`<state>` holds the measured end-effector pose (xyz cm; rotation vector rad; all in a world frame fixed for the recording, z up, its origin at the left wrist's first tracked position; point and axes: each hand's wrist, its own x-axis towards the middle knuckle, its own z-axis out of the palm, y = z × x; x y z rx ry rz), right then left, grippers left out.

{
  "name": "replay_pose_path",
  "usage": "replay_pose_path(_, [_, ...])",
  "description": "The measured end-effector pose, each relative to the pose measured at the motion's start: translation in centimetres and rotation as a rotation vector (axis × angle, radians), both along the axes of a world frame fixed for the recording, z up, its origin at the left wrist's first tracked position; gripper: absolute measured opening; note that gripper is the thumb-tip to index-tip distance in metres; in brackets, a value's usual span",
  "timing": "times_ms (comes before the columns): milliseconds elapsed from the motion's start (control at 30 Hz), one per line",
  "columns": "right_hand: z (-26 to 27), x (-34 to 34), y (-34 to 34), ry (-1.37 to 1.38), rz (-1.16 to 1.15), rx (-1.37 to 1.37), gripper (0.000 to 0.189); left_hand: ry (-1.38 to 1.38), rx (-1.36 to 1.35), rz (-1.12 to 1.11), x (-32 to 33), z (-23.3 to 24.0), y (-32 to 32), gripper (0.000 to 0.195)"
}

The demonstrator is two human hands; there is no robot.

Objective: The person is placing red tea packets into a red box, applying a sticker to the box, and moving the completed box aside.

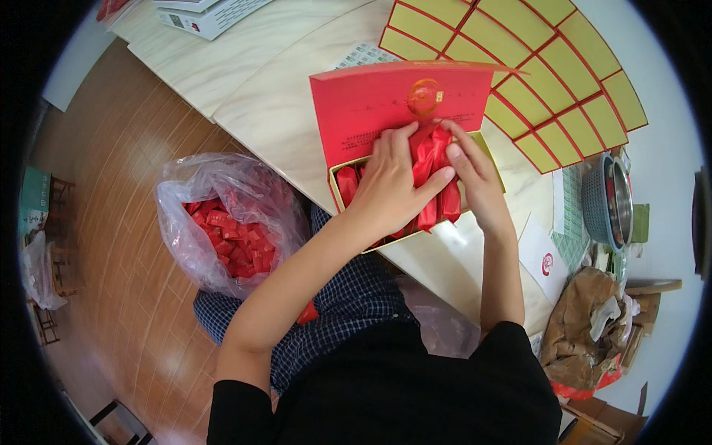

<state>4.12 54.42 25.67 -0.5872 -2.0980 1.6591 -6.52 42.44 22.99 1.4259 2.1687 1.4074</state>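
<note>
A red cardboard gift box (361,111) stands on the table with its printed lid raised at the back. Several shiny red foil packets (347,186) stand in a row along its left part. My left hand (386,175) reaches over the box, fingers and thumb against a bunch of red packets (427,161). On the other side of that bunch, my right hand (475,172) grips it with thumb and fingers. The bunch sits at the box's right part, partly covered by both hands. A clear plastic bag (183,250) filled with small red packets rests by my left leg.
Yellow panels with red edges (523,100) stand in rows at the back right of the marbled table (267,105). A white appliance (214,16) is at the back left. Basket (598,194), steel bowl (622,200) and brown paper (575,328) lie right. One red packet (307,313) lies on my lap.
</note>
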Motion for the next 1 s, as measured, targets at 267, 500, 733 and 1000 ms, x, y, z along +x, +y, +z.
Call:
replay_pose_path(267, [-2.8,-0.5,0.3,-0.049,0.034,0.034,0.034,0.255,0.111,0.195,-1.0,-0.6,-0.9,0.032])
replay_pose_path(500, [-3.1,-0.4,0.2,-0.019,0.043,0.226,0.033,0.284,0.115,0.258,-0.8,-0.4,-0.9,0.023])
replay_pose_path(733, [-2.9,-0.6,-0.2,-0.09,0.083,0.125,0.033,0.355,-0.056,0.288,-0.5,-0.9,-0.4,0.026])
replay_pose_path(1000, [-3.9,-0.9,-0.9,-0.212,0.066,0.389,0.02,0.492,-0.193,0.253,-0.5,-1.2,-0.3,0.036])
